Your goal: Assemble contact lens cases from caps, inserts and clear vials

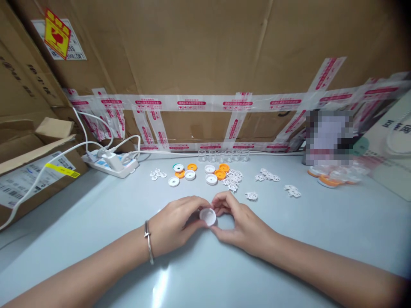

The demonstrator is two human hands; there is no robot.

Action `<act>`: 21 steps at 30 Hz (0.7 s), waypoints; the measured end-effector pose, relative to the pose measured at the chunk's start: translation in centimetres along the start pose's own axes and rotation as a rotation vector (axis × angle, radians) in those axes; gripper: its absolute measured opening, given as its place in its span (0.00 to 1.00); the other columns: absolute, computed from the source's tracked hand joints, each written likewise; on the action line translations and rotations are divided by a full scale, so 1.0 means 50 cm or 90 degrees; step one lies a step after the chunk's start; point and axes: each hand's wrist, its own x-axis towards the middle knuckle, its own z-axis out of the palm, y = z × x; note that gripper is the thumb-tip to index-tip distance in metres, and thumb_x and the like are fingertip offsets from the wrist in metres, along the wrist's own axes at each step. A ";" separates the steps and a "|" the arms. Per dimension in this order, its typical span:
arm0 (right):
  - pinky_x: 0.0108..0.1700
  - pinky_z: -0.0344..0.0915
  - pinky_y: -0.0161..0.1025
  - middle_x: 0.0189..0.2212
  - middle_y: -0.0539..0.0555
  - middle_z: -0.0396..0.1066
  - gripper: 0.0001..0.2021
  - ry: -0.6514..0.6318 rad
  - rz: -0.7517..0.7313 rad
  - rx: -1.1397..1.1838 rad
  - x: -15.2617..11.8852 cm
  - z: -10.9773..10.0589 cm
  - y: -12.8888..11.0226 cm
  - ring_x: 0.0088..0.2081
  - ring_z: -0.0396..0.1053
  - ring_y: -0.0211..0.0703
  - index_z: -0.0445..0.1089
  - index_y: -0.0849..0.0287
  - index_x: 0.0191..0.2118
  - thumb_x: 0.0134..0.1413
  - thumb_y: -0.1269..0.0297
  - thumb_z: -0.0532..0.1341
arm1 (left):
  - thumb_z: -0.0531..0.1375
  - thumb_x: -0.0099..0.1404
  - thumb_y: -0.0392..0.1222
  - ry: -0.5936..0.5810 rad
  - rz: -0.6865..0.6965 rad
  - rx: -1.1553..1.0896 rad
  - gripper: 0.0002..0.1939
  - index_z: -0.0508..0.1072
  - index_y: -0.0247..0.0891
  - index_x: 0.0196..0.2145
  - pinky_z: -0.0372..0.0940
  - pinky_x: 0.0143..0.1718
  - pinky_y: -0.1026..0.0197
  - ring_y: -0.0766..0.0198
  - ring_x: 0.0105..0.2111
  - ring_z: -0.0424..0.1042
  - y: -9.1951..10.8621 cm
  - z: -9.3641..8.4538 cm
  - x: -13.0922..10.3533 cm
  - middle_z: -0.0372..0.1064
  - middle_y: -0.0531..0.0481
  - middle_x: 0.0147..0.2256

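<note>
A small white round cap (208,217) is held above the table between my two hands. My left hand (180,218) grips its left side between thumb and fingers. From the other side, the curled fingertips and thumb of my right hand (236,220) close on its right edge. Beyond the hands lie white round caps (211,179) and orange round caps (220,174). Several flat white cut-out plastic pieces (251,196) are scattered to the right of them, some in a pile (233,179). Small white pegged discs (157,174) lie at the left.
A row of clear little cups (224,155) stands along a large cardboard box (199,51). At left are a power strip (111,164) with white cables and an opened carton (35,171). Clear and orange parts (330,180) sit at the right, near a white panel (388,141).
</note>
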 end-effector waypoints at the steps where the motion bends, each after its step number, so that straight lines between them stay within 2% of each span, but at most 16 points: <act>1: 0.42 0.67 0.42 0.36 0.54 0.66 0.17 -0.002 0.001 -0.001 0.001 0.000 0.001 0.38 0.68 0.41 0.53 0.57 0.39 0.44 0.71 0.61 | 0.54 0.62 0.35 -0.009 0.005 -0.011 0.11 0.65 0.38 0.44 0.62 0.40 0.61 0.62 0.39 0.68 -0.003 -0.003 0.000 0.69 0.47 0.39; 5: 0.42 0.67 0.41 0.36 0.54 0.66 0.18 -0.011 -0.007 0.009 0.004 -0.003 0.008 0.38 0.68 0.40 0.53 0.56 0.39 0.44 0.70 0.62 | 0.54 0.62 0.35 -0.025 0.015 -0.030 0.10 0.65 0.38 0.43 0.63 0.40 0.63 0.64 0.38 0.68 -0.011 -0.010 0.001 0.69 0.48 0.39; 10: 0.43 0.67 0.40 0.38 0.54 0.66 0.18 -0.029 -0.016 0.053 0.000 -0.003 0.013 0.40 0.69 0.40 0.52 0.56 0.40 0.45 0.70 0.61 | 0.55 0.62 0.36 -0.029 0.026 -0.025 0.15 0.65 0.37 0.47 0.63 0.41 0.62 0.63 0.39 0.67 -0.002 -0.014 0.000 0.68 0.46 0.41; 14: 0.45 0.67 0.40 0.39 0.54 0.66 0.17 -0.041 -0.014 0.066 -0.006 -0.005 0.007 0.41 0.69 0.40 0.54 0.56 0.40 0.45 0.70 0.61 | 0.57 0.60 0.39 -0.007 0.026 -0.012 0.15 0.67 0.36 0.45 0.63 0.39 0.62 0.63 0.37 0.67 0.005 -0.006 0.002 0.67 0.46 0.38; 16: 0.46 0.65 0.41 0.41 0.54 0.66 0.16 -0.062 -0.014 0.023 -0.002 -0.028 0.002 0.43 0.68 0.42 0.57 0.56 0.41 0.44 0.68 0.61 | 0.57 0.60 0.39 0.005 0.018 0.000 0.13 0.68 0.36 0.44 0.63 0.38 0.62 0.63 0.36 0.67 0.006 -0.001 0.003 0.67 0.46 0.37; 18: 0.48 0.63 0.42 0.42 0.54 0.67 0.14 -0.062 -0.011 -0.060 0.008 -0.074 0.000 0.44 0.67 0.44 0.62 0.56 0.40 0.45 0.65 0.61 | 0.56 0.60 0.38 0.015 0.013 0.013 0.13 0.69 0.37 0.43 0.63 0.38 0.61 0.64 0.36 0.66 0.004 0.003 0.003 0.66 0.47 0.38; 19: 0.48 0.62 0.42 0.42 0.54 0.68 0.11 -0.038 -0.004 -0.102 0.014 -0.104 0.001 0.44 0.67 0.45 0.64 0.57 0.39 0.47 0.62 0.60 | 0.56 0.60 0.38 0.020 0.011 0.017 0.13 0.69 0.37 0.43 0.64 0.38 0.61 0.64 0.36 0.66 0.003 0.004 0.002 0.66 0.47 0.38; 21: 0.41 0.64 0.42 0.37 0.54 0.70 0.11 0.024 0.080 -0.172 0.024 -0.168 0.007 0.38 0.68 0.45 0.66 0.57 0.37 0.50 0.57 0.56 | 0.56 0.60 0.38 0.025 0.008 0.016 0.12 0.69 0.37 0.43 0.64 0.39 0.61 0.64 0.36 0.66 -0.001 0.003 0.002 0.66 0.47 0.38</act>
